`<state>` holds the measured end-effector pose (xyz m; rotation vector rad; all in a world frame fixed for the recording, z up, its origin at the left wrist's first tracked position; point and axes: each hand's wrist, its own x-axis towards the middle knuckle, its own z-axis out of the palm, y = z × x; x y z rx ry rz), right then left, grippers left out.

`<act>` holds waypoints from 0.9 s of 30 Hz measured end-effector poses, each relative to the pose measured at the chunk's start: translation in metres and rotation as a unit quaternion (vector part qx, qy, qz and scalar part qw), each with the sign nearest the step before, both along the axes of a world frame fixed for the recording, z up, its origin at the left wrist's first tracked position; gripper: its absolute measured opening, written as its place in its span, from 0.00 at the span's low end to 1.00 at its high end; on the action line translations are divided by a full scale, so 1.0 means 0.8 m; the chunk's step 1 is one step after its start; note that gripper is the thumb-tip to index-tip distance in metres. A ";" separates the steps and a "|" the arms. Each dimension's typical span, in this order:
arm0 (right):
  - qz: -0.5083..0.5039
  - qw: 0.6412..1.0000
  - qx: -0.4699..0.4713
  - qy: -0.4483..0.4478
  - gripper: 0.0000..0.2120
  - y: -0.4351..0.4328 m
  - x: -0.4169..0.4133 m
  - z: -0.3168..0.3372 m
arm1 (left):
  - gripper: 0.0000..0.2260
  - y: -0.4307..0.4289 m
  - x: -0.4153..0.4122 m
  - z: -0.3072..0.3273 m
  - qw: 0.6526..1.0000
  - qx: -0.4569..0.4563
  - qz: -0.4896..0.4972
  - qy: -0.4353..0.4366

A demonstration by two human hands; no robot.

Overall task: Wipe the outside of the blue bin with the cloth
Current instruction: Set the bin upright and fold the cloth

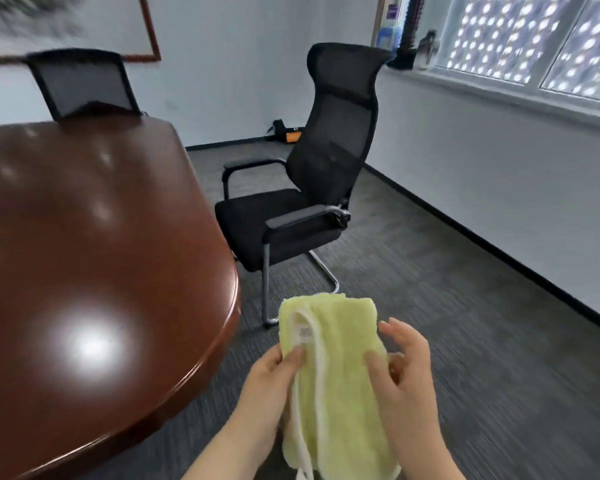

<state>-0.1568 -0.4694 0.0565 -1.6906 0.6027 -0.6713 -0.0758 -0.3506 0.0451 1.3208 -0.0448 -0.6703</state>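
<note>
Pale green terry towel with white trim (340, 386), bunched, held in air over grey carpet (447, 289), just beside glossy brown wooden desk (101, 258). Left grip (274, 374) pinches left edge; right grip (404, 372) clasps right edge, fingers loose. Step, likely: gathering towel. Next probably calls for swing left onto desk.

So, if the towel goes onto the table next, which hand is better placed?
Probably the left hand: it pinches the green towel at its left edge, nearest the brown table. The right hand holds the other edge, farther from the table.
</note>
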 end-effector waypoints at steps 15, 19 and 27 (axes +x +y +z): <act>0.160 0.959 0.160 0.168 0.03 0.099 0.122 -0.019 | 0.18 0.122 0.085 -0.004 0.998 0.040 0.038 0.035; 0.171 0.961 0.132 0.171 0.20 0.164 0.208 -0.030 | 0.15 0.176 0.166 -0.024 0.989 0.098 0.112 0.007; 0.194 0.944 -0.148 0.222 0.33 0.252 0.297 -0.099 | 0.23 0.253 0.277 -0.100 0.968 0.202 0.141 -0.049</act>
